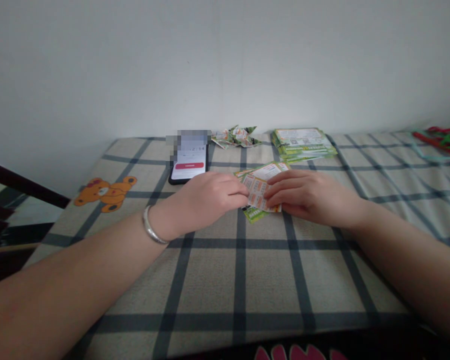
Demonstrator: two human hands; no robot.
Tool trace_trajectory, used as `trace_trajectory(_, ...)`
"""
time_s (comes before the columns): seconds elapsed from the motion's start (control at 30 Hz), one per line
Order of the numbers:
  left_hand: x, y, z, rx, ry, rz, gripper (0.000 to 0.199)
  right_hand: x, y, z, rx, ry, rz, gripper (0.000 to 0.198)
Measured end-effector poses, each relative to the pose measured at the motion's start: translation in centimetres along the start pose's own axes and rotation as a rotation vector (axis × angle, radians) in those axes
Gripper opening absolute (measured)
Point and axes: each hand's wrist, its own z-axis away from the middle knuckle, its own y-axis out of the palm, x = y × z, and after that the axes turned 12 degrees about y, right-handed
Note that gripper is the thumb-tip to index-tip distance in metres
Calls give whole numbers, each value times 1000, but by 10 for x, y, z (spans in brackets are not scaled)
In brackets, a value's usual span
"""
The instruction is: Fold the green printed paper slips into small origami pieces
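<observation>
A small printed leaflet point(255, 192), white with orange and green print, lies between my hands, its visible part narrow as if folded. Under it another green and white leaflet point(275, 170) rests on the cloth. My left hand point(213, 196), with a silver bangle at the wrist, grips the folded leaflet's left edge, fingers bent together. From the other side my right hand point(303, 194) holds it with fingers closed over its right part. Both thumbs are mostly hidden.
Behind my right hand sits a stack of leaflets point(303, 142). Folded paper pieces point(236, 136) lie by the wall, beside a phone point(188, 167). A bear sticker point(107, 193) is at left; red and green items point(444, 142) lie far right on the checked tablecloth point(210, 280).
</observation>
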Motion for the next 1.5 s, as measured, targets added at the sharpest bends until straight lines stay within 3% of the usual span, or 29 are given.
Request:
trace_trajectory(0.23, -5, -3, -5, -64, 15, 36, 22, 5, 0, 2, -3, 43, 9, 22)
trace_trajectory(0.37, -10, -4, -10, -19, 30, 64, 22, 10, -1, 3, -28, 61, 58, 21)
trace_trajectory(0.57, -9, -5, -9, 7, 26, 94, 27, 9, -1, 3, 22, 89, -55, 20)
trace_trajectory(0.83, -13, -9, -9, 119, -115, 59, 21, 6, 1, -1, 77, 24, -152, 15)
trace_trajectory(1.13, -10, -11, -7, 162, -216, 0, 26, 8, -2, 0, 122, 95, -186, 14)
trace_trajectory(1.4, -15, -8, -10, 107, -351, 3, 24, 6, -6, -1, 83, 66, -143, 15)
trace_trajectory(1.5, -14, -5, -9, 78, -305, 25, 22, 10, -6, -1, 59, 48, -138, 15)
